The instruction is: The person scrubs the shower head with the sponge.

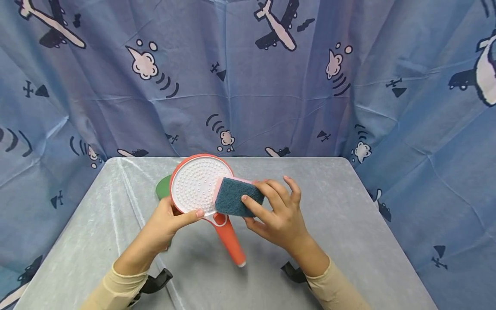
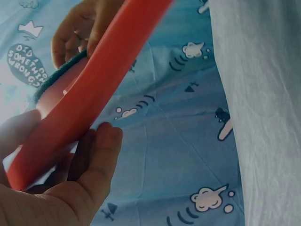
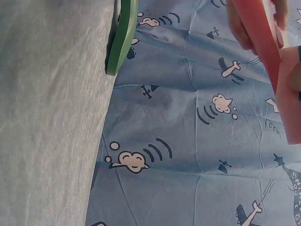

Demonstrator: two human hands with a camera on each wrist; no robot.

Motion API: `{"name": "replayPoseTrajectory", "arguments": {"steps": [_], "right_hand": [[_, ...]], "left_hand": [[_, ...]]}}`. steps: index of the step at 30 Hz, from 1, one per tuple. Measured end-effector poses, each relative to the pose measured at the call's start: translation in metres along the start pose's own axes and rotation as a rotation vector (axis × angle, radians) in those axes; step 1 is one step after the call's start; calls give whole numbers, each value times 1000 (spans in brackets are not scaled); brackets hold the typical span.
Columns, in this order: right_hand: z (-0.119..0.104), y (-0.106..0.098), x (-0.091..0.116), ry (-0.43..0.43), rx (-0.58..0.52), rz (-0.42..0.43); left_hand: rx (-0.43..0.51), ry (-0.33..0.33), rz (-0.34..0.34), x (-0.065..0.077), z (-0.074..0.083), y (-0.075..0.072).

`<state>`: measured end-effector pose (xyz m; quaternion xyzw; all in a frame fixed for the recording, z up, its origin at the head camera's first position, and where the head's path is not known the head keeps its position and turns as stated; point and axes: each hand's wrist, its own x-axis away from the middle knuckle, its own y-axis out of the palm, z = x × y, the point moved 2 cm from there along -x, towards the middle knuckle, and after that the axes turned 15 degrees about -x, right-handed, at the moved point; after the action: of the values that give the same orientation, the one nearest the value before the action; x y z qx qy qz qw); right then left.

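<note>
An orange-red shower head (image 1: 195, 185) with a white nozzle face is held up over the table, its handle slanting down to the right. My left hand (image 1: 166, 224) grips the round head at its lower left, thumb on the front rim and fingers behind; in the left wrist view the fingers lie under the red back (image 2: 101, 89). My right hand (image 1: 284, 215) holds a sponge (image 1: 238, 197) with a dark green scouring side and pink foam. The foam faces the nozzles and covers the face's lower right part. In the right wrist view the pink foam (image 3: 288, 106) meets the shower head's edge.
Behind the shower head, a green rounded object (image 1: 163, 187) rests on the grey cloth-covered table (image 1: 329, 206), partly hidden. A blue printed curtain (image 1: 240, 86) hangs around the far side and both flanks. Black straps (image 1: 156, 280) circle the wrists.
</note>
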<state>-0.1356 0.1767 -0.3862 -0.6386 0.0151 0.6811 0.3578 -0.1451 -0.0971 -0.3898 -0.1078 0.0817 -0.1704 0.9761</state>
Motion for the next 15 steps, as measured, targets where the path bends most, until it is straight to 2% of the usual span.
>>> {"name": "replayPoseTrajectory", "arguments": {"steps": [2,8,12,15], "right_hand": [[0,1,0,10,-1,-6],[1,2,1,121,-56,-74],[0,6,4,213,-97,-115],[-3,9,5,258,-118,-118]], "left_hand": [[-10,-22,17,-1,0,-1],[118,-64,29,-2,2,-1],[148,-141,94,-3,1,0],[197,-166,158,-4,-2,0]]}}
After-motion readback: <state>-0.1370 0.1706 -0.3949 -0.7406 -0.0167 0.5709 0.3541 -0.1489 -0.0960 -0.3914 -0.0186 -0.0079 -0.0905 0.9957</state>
